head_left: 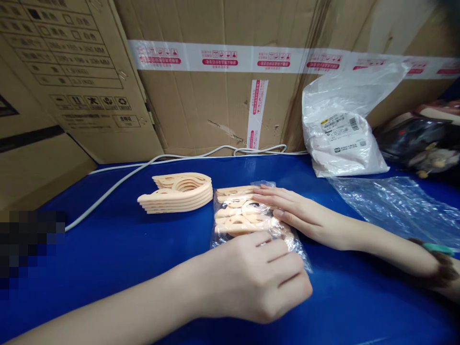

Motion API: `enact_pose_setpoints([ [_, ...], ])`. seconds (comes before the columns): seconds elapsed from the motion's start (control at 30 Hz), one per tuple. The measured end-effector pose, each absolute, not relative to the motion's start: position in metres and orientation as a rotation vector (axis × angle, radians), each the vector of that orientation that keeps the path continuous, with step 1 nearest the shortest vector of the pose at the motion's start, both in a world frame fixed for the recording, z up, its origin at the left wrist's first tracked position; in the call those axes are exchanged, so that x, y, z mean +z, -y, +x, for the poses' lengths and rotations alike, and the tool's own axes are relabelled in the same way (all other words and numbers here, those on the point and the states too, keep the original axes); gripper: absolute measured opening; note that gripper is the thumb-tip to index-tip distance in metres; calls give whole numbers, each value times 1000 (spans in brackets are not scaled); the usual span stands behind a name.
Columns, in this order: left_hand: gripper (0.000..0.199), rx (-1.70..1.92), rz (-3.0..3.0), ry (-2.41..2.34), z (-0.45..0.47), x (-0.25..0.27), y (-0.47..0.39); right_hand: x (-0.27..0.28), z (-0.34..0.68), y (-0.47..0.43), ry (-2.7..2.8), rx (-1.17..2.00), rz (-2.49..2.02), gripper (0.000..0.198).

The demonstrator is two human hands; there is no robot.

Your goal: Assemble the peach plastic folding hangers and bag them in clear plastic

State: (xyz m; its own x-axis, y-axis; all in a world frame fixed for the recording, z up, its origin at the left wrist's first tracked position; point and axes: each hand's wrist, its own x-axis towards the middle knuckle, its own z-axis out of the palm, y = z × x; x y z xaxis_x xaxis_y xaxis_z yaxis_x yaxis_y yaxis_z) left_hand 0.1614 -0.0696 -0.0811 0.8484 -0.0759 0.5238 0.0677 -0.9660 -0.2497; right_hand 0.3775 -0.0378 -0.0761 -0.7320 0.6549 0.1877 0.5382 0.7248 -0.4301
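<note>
A clear plastic bag (235,230) lies on the blue tabletop with several peach-coloured plastic pieces inside; they look like folded travel hangers. My right hand (291,208) rests flat on the bag's upper right part, fingers stretched together over it. Curled at the bag's lower edge, my left hand (266,280) is closed. Its fingertips and anything between them are hidden beneath the knuckles. To the left of the bag sits a neat stack of the same peach folded hangers (176,196), apart from both hands.
Large cardboard boxes (201,100) stand along the back. A white cable (118,184) runs in front of them. At the back right stands a white plastic bag (347,143) with a label, and clear plastic film (398,206) lies before it. Dark items (413,139) sit at far right.
</note>
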Motion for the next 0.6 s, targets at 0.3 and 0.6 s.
enact_pose_setpoints([
  [0.3, 20, -548, -2478, 246, 167, -87, 56, -81, 381, -15, 2573, 524, -1059, 51],
  [0.6, 52, -198, -2602, 959, 181, -91, 25, -83, 360, -104, 2428, 510, -1149, 46],
])
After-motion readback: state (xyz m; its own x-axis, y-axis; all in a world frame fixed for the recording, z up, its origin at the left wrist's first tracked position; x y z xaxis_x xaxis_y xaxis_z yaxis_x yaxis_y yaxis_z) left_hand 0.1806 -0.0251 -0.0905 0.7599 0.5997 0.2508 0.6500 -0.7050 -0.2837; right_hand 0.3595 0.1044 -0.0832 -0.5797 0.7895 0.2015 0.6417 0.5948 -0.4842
